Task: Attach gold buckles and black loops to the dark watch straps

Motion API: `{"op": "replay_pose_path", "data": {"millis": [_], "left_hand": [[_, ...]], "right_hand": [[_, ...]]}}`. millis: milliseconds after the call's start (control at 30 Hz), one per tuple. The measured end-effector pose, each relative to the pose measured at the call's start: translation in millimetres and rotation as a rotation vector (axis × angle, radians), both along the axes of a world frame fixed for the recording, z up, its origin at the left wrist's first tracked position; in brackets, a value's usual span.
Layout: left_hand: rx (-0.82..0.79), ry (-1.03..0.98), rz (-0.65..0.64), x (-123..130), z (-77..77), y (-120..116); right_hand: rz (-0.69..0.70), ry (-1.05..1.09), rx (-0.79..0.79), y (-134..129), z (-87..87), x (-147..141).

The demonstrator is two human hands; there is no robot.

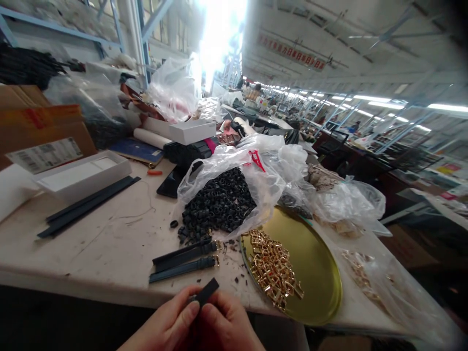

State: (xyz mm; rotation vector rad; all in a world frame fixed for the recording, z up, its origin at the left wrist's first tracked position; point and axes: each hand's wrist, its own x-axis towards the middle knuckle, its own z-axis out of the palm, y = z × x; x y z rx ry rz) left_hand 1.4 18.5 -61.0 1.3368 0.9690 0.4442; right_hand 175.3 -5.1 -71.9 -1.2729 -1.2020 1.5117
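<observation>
My left hand (179, 314) and my right hand (226, 317) are together at the table's front edge, both closed on a black strap (207, 291) whose flat end sticks up between them. The strap's lower part is hidden by my fingers. Just beyond lie several black straps with gold buckles (183, 263). Small black loops (219, 202) spill from an open plastic bag (270, 183). To the right, a heap of gold buckles (272, 265) rests on a round gold tray (314, 273).
At the left are dark strips (87, 207), a white box (87, 175) and a cardboard box (40, 126). An orange-handled tool (154, 172) lies near a blue folder (137, 150). More plastic bags (347, 200) are at the right.
</observation>
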Motion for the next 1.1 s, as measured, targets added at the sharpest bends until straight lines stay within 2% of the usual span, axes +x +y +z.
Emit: {"op": "replay_pose_path", "data": {"millis": [33,100,167,233,333,500,600,700,800,867,933,1000,1100], "left_hand": [[0.046,0.015,-0.018,0,-0.2,5],[0.112,0.089,-0.048,3,0.6,14],[0.129,0.148,-0.026,8,2.4,19],[0.142,0.168,-0.002,14,4.7,21],[0.156,0.183,-0.001,22,8.9,17],[0.179,0.207,-0.025,21,17.9,6],[0.196,0.166,0.018,20,23.7,-2],[0.198,0.101,0.104,21,27.3,-12],[0.198,0.012,0.176,21,29.1,-20],[0.201,-0.004,0.181,17,31.4,-25],[0.237,0.034,0.158,10,35.7,-30],[0.311,0.09,0.112,1,41.8,-35],[0.395,0.177,0.031,-10,50.1,-42]], "right_hand": [[0.021,-0.205,0.064,10,7.0,15],[-0.13,-0.723,0.158,37,20.6,50],[-0.244,-1.163,0.175,67,28.7,84],[-0.254,-1.254,0.155,93,29.1,108],[-0.21,-1.227,0.152,114,20.8,121],[-0.232,-1.043,0.226,109,17.0,119],[-0.305,-0.851,0.258,94,27.1,113],[-0.323,-0.601,0.241,66,39.1,89],[-0.334,-0.199,0.131,29,48.4,47],[-0.406,0.236,-0.045,6,52.6,18],[-0.455,0.556,-0.172,-11,54.7,-4],[-0.461,0.683,-0.21,-22,54.2,-18],[-0.425,0.753,-0.281,-33,50.2,-30]]}}
